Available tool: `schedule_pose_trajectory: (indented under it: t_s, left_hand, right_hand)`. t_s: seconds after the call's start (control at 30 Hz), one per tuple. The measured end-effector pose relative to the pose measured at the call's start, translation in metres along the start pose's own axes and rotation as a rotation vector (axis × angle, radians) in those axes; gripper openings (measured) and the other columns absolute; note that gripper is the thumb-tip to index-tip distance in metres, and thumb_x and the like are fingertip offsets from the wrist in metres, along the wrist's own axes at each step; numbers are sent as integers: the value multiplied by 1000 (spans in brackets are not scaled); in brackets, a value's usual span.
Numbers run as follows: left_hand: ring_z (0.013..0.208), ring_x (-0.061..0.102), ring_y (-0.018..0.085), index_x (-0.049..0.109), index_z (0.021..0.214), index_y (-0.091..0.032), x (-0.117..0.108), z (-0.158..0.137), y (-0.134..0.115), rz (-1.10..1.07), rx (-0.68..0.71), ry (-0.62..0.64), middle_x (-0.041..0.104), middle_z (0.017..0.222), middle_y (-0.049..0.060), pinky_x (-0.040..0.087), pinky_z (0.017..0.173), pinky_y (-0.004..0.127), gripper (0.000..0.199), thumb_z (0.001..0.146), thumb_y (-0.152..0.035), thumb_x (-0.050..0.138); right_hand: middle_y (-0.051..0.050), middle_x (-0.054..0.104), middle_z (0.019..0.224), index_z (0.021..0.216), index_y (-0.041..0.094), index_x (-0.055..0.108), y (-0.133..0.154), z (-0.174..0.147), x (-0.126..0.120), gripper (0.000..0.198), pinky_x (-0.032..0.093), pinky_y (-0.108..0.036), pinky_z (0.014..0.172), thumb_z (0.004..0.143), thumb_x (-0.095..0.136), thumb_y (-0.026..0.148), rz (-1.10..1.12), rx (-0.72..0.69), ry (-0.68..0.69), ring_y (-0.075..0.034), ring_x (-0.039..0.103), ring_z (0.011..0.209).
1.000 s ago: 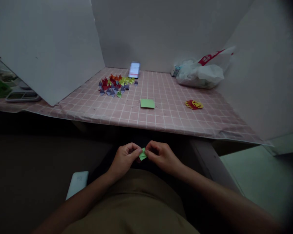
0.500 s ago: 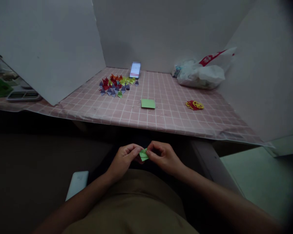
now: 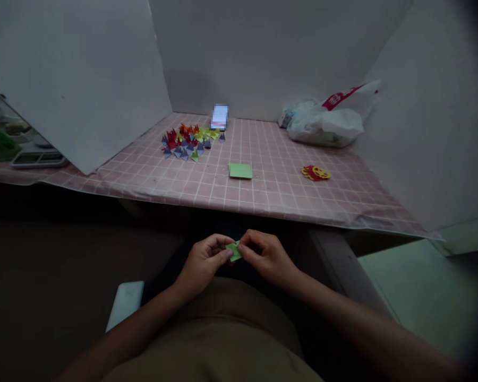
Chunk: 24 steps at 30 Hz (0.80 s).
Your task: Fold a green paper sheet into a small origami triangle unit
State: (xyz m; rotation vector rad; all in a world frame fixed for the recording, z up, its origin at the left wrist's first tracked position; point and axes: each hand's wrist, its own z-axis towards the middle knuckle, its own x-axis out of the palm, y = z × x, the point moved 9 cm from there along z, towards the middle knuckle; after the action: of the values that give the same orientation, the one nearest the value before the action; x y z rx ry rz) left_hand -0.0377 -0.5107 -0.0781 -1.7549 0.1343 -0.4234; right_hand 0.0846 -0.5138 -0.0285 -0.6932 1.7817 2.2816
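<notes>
A small piece of folded green paper (image 3: 235, 252) is held between my two hands, over my lap and below the table's front edge. My left hand (image 3: 203, 260) pinches its left side, with the thumb lying on the face of the paper. At the right side, my right hand (image 3: 267, 255) grips it between thumb and forefinger. Fingers cover parts of the paper, so the exact folds are hard to make out. On the table straight ahead lies a stack of green paper squares (image 3: 240, 171).
Folded paper figures (image 3: 189, 140) in several colours cluster at the table's left. Behind them leans a lit phone (image 3: 220, 116). Red and yellow loops (image 3: 316, 173) and a white plastic bag (image 3: 326, 124) sit to the right. A white slab-like device (image 3: 125, 305) lies beside my left arm.
My left thumb has shifted lower on the green paper, and the paper's visible shape differs slightly. My right hand keeps its pinch. The view has shifted a little.
</notes>
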Motion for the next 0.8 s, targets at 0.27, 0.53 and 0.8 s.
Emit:
schedule_pose_trajectory:
  t_s: [0.27, 0.53, 0.8]
  left_hand:
    - [65, 61, 14, 67, 87, -16, -2, 0, -2, 121, -22, 26, 66, 69, 0, 48, 66, 27, 18, 74, -27, 70]
    - [65, 62, 14, 67, 84, -17, 2, -2, -2, 124, -40, 74, 65, 69, 0, 49, 67, 28, 15, 73, -26, 71]
    - [64, 61, 14, 67, 84, -16, -1, -2, -2, 174, -37, 47, 66, 68, 0, 48, 65, 27, 14, 73, -25, 70]
  right_hand:
    - [3, 57, 56, 75, 15, 61, -28, -1, 18, 21, 35, -20, 47, 83, 60, 34, 317, 331, 292, -8, 49, 48]
    - [4, 54, 55, 73, 15, 60, -31, -5, 22, 17, 34, -17, 42, 81, 61, 30, 306, 360, 373, -6, 48, 43]
    - [4, 52, 56, 72, 15, 59, -24, -5, 18, 17, 32, -18, 44, 83, 59, 28, 166, 253, 274, -7, 46, 48]
